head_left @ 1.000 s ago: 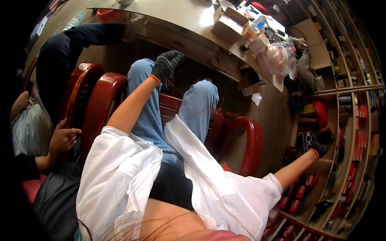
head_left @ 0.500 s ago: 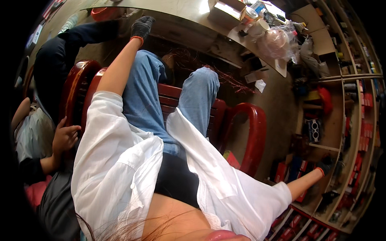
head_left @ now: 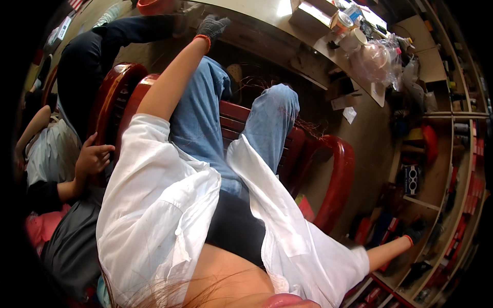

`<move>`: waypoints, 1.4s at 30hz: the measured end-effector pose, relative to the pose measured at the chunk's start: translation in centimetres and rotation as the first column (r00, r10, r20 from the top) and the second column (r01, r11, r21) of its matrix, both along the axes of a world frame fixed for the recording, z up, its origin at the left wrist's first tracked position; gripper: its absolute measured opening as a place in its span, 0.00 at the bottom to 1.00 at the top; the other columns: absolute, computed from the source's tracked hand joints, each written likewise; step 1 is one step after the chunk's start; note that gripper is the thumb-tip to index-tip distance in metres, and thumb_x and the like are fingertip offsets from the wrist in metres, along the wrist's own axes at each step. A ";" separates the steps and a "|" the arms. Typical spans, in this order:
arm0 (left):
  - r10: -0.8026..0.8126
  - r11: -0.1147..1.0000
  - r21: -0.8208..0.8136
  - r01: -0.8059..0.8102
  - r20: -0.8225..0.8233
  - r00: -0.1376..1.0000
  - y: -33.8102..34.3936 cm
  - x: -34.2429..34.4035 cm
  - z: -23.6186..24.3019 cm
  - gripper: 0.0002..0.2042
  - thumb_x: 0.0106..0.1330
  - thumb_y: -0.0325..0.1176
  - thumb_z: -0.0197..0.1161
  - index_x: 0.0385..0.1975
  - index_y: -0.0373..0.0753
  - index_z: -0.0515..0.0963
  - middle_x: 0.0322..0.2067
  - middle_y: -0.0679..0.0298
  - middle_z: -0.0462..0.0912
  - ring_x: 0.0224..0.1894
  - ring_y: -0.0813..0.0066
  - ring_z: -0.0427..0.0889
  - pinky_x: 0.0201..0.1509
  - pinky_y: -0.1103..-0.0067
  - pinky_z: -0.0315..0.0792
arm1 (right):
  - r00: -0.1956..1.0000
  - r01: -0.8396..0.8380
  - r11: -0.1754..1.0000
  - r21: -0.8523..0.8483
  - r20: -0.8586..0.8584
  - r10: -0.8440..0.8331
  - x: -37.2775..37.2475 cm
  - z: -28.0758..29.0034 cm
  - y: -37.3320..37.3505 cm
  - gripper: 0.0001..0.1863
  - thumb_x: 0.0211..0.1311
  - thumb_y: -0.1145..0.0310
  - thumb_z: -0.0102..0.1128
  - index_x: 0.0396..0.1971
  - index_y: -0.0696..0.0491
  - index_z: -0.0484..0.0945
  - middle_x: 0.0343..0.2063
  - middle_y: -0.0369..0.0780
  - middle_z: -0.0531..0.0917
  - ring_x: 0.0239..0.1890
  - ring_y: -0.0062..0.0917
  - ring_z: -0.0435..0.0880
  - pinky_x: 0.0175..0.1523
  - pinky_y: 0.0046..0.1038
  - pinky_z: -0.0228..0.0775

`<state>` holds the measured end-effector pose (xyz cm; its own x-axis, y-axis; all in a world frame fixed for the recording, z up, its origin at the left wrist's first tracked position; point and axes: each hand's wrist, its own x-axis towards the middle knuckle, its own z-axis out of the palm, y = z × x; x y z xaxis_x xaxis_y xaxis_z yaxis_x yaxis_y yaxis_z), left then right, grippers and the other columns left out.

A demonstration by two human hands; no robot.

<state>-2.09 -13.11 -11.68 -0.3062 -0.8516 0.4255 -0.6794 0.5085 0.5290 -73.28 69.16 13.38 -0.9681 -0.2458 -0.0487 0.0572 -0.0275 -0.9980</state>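
Observation:
My left hand (head_left: 213,25), in a dark knit glove with an orange cuff, is stretched up to the edge of the tan worktable (head_left: 257,13); its fingers lie against the edge and hold nothing. An orange bowl (head_left: 154,6) stands just left of it. My right hand (head_left: 418,232), gloved the same way, reaches out low at the right into the shelf unit (head_left: 452,169), among dark and red boxed goods. Its fingers are hidden in the dark clutter. I sit on a red chair (head_left: 336,174) in blue jeans and a white shirt.
Cardboard boxes (head_left: 313,13), a cup (head_left: 354,38) and a clear plastic bag (head_left: 377,59) crowd the table's right end. Another person sits close on my left, one hand (head_left: 92,156) on a red chair back (head_left: 110,97). Red packages fill the lower shelves.
My left hand rose from above my knee to the table edge. My right hand dropped lower along the shelves, and the view tilted with it.

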 end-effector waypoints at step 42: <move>-0.429 0.903 0.265 0.338 0.550 0.717 15.4 -4.0 3.4 0.15 0.51 0.34 0.61 0.39 0.42 0.73 0.38 0.56 0.74 0.44 0.57 0.73 0.47 0.68 0.69 | 0.980 0.190 0.972 -0.136 -0.027 -0.195 5.5 -1.3 1.4 0.17 0.58 0.70 0.46 0.48 0.57 0.70 0.38 0.41 0.77 0.39 0.27 0.76 0.48 0.28 0.68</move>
<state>-6.14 2.25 -8.25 -0.7666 -0.6396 -0.0566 -0.6380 0.7487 0.1802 -67.78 70.58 12.10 -0.9984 -0.0560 0.0110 -0.0016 -0.1655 -0.9862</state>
